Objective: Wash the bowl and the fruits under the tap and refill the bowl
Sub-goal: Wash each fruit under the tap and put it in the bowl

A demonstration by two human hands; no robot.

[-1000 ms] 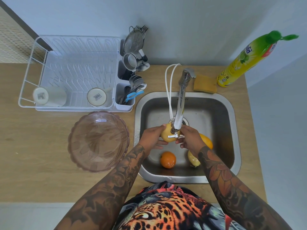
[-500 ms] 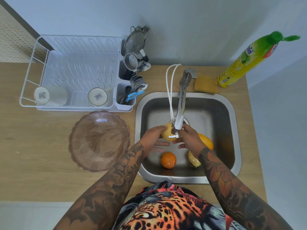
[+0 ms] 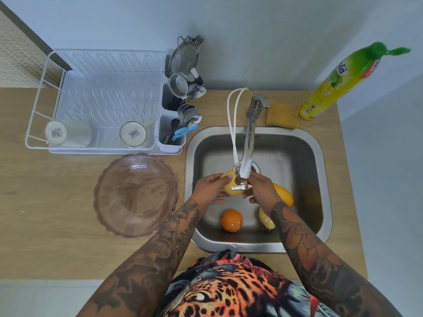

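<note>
A yellow round fruit (image 3: 230, 185) sits under the tap spout (image 3: 247, 156), over the steel sink (image 3: 319, 179). My left hand (image 3: 209, 191) grips the fruit from the left. My right hand (image 3: 261, 191) curls round its right side, fingers touching it. On the sink floor lie an orange (image 3: 231, 220), a yellow banana-like fruit (image 3: 265, 219) and a large orange-yellow fruit (image 3: 285, 195), the last two partly hidden by my right arm. The empty pink transparent bowl (image 3: 135, 194) stands on the counter left of the sink.
A white dish rack (image 3: 103, 101) with two cups and a cutlery holder stands at the back left. A yellow sponge (image 3: 282, 115) and a detergent bottle (image 3: 338, 85) sit behind the sink at the right. Two white hoses (image 3: 233, 124) loop beside the tap.
Both hands have shifted slightly on the yellow fruit under the spout, turning it. The other fruits and the bowl have not moved.
</note>
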